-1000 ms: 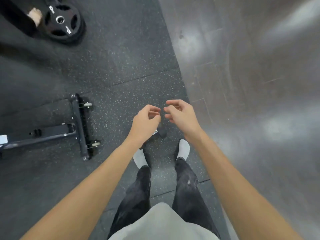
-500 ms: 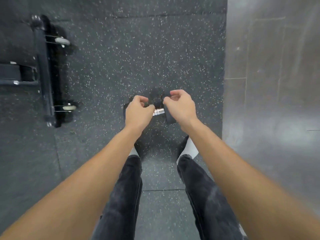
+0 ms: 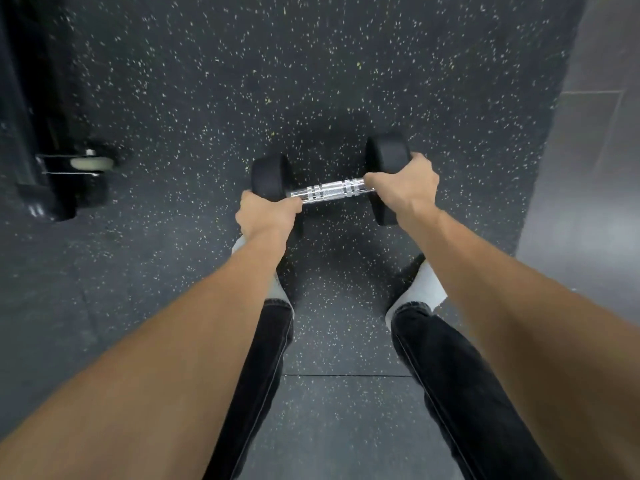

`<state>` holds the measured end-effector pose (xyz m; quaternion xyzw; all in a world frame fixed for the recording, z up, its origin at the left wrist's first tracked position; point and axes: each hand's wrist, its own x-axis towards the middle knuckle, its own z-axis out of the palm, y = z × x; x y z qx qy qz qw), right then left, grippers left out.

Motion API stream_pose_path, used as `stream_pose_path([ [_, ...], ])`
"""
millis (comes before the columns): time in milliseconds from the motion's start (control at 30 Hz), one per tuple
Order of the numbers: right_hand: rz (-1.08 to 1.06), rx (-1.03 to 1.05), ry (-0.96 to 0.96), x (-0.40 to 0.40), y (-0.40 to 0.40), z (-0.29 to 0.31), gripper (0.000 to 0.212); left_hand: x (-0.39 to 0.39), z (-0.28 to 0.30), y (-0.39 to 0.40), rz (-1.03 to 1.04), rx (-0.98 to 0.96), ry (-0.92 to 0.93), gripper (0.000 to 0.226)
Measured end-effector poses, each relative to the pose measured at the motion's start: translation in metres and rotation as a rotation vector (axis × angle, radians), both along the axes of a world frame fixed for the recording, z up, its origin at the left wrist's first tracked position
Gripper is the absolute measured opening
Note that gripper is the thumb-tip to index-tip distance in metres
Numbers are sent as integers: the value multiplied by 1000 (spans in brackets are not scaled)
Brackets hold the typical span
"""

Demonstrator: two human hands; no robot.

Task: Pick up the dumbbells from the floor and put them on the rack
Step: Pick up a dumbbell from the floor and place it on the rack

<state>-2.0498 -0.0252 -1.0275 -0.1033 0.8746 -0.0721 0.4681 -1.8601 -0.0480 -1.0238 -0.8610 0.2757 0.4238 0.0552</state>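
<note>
The person stands bent over, black trouser legs and pale socks at six o'clock of the view, feet set apart on the speckled rubber floor (image 3: 346,81). Both bare forearms reach forward and down between the knees.

The left hand (image 3: 265,213) is closed round the left end of the dumbbell (image 3: 329,190), fingers wrapped where the chrome handle meets the left black head, at roughly eleven o'clock from the feet. The right hand (image 3: 405,183) is clenched on the opposite end, at one o'clock, knuckles against the inner face of the right head. The knurled middle of the handle shows bare between the two fists. A two-handed grip at the ends is judged to share the load and keep the bar level; it lies nearly horizontal, right end slightly farther off.

Whether the dumbbell rests on the floor or has cleared it cannot be told; a shadow sits close beneath it. The step in hand is judged to be the lift.

Farther out, at nine o'clock, a bench foot (image 3: 45,188) with a small pale wheel (image 3: 91,163) stands well apart. At three o'clock the rubber gives way to a smooth grey floor strip (image 3: 595,168). No rack is visible, so carrying remains.
</note>
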Motion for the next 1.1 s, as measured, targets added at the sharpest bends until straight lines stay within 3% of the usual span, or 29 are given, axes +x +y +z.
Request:
stream_pose_path([
  [100, 33, 42, -12, -2, -4, 0, 127, -2, -1, 0, -70, -14, 52, 124],
  [167, 36, 43, -63, -2, -11, 5, 134, -4, 3, -1, -58, -39, 46, 140],
  [233, 47, 43, -50, -6, -12, 6, 126, -5, 0, -3, -54, -44, 50, 133],
  [400, 84, 32, 6, 0, -14, 2, 83, -5, -8, -4, -38, -85, -10, 111],
  [567, 135, 60, 35, -3, -15, -4, 58, -2, -10, -7, -107, -56, -52, 67],
  [733, 178, 103, 11, -9, -16, -6, 43, 2, -11, -8, -117, -24, -48, 63],
  [867, 154, 120, -68, -18, -22, 0, 43, 2, -2, -21, -142, 45, -8, 63],
  [1100, -38, 46, -121, -18, -26, 40, 84, -2, 40, -48, -302, -24, 12, 71],
])
